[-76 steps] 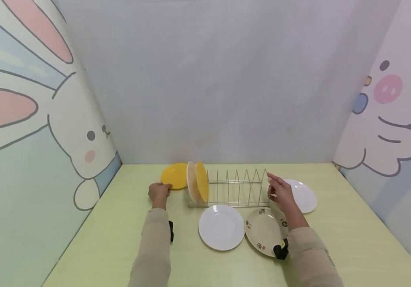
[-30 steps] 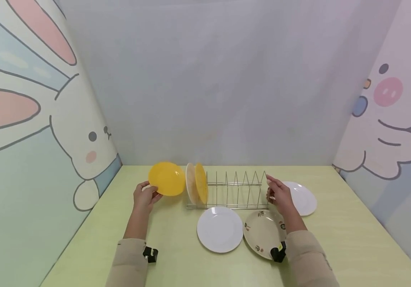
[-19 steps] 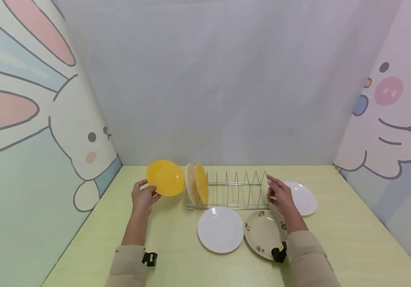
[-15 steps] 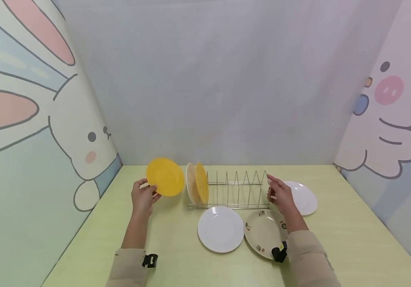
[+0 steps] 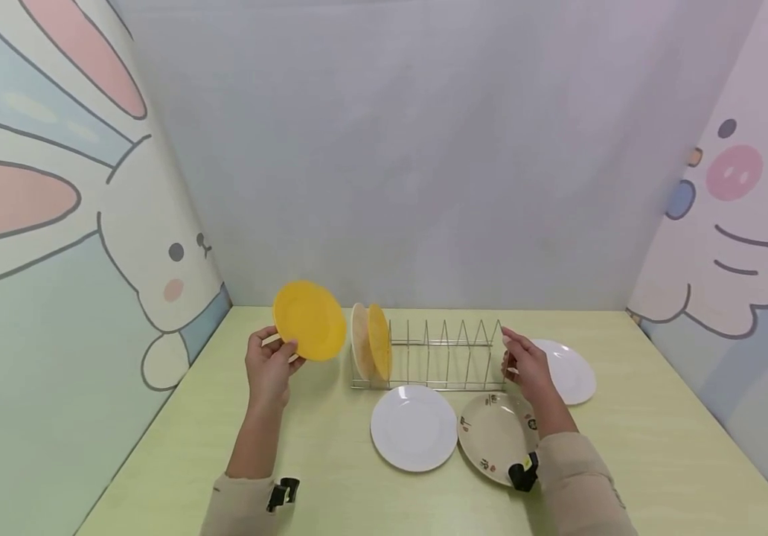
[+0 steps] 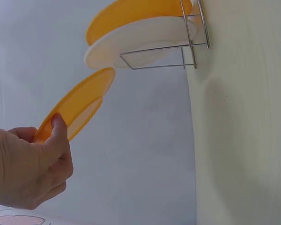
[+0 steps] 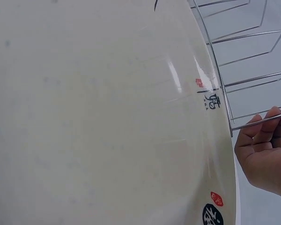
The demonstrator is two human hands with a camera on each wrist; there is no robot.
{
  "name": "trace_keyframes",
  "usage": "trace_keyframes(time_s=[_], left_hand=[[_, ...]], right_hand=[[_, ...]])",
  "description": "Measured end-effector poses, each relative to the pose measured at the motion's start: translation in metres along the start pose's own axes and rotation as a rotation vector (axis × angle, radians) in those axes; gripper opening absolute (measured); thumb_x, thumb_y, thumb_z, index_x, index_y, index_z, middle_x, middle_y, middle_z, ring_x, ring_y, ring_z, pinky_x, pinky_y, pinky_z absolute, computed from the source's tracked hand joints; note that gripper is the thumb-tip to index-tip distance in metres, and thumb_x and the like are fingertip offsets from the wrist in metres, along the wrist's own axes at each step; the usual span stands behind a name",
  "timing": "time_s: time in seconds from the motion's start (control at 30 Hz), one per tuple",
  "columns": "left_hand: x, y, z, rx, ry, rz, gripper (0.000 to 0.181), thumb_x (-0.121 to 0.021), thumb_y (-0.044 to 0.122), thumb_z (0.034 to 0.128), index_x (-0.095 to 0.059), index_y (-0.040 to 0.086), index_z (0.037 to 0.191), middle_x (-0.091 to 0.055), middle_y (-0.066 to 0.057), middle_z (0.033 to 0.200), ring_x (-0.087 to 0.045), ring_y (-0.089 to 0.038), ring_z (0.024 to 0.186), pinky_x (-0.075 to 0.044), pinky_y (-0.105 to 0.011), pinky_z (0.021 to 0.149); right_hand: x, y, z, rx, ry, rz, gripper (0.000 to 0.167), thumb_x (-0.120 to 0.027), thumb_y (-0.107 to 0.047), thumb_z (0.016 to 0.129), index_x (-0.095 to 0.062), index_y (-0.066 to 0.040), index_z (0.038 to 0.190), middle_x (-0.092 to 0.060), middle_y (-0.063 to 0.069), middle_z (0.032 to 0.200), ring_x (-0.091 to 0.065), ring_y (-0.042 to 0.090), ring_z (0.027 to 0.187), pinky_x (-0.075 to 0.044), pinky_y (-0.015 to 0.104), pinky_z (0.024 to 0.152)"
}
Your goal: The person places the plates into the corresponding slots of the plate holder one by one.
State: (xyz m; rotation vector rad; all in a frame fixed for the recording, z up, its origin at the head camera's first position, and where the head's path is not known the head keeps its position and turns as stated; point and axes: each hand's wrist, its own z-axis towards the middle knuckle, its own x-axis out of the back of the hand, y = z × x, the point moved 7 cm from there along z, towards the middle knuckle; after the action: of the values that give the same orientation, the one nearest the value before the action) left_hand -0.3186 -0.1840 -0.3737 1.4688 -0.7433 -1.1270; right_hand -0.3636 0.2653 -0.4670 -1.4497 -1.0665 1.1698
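Note:
My left hand (image 5: 269, 371) pinches the lower left rim of a yellow plate (image 5: 309, 320), which is raised off the table and tilted to the left of the wire dish rack (image 5: 447, 387). The left wrist view shows the thumb on one face of this plate (image 6: 79, 103). In the rack's left end stand a white plate (image 5: 359, 342) and a second yellow plate (image 5: 379, 344), both on edge. At the rack's right end, my right hand (image 5: 526, 365) grips the end wire; in the right wrist view its fingers (image 7: 260, 131) curl round that wire.
A white plate (image 5: 414, 428) lies flat in front of the rack. Beside it is a beige patterned plate (image 5: 496, 439), partly under the right forearm. Another white plate (image 5: 563, 372) lies right of the rack. A grey wall (image 5: 384, 186) closes off the table's back edge.
Earlier the left hand was at the rim of the yellow plate low by the rack. Hand and plate have since moved left and up, the plate tilting more upright. The right hand stays put.

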Motion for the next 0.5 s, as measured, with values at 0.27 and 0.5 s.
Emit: trace_keyframes(time_s=[0.27, 0.5], left_hand=[[-0.007, 0.011, -0.010, -0.036, -0.009, -0.043, 0.036, -0.055, -0.003, 0.0897, -0.039, 0.009, 0.119, -0.047, -0.016, 0.108, -0.055, -0.029, 0.094, -0.053, -0.033, 0.072], [-0.012, 0.019, -0.019, -0.044, -0.022, -0.106, 0.034, -0.055, -0.002, 0.0900, -0.040, 0.012, 0.117, -0.048, -0.015, 0.109, -0.057, -0.027, 0.092, -0.052, -0.033, 0.073]], right_hand=[[0.000, -0.004, 0.000, 0.008, -0.006, 0.005, 0.049, -0.051, -0.029, 0.096, -0.041, -0.009, 0.140, -0.048, 0.000, 0.071, -0.049, 0.012, 0.062, -0.045, 0.029, 0.061], [0.000, 0.000, 0.000, 0.004, -0.012, 0.000, 0.050, -0.051, -0.030, 0.096, -0.040, -0.009, 0.141, -0.048, 0.000, 0.070, -0.049, 0.012, 0.061, -0.045, 0.029, 0.060]])
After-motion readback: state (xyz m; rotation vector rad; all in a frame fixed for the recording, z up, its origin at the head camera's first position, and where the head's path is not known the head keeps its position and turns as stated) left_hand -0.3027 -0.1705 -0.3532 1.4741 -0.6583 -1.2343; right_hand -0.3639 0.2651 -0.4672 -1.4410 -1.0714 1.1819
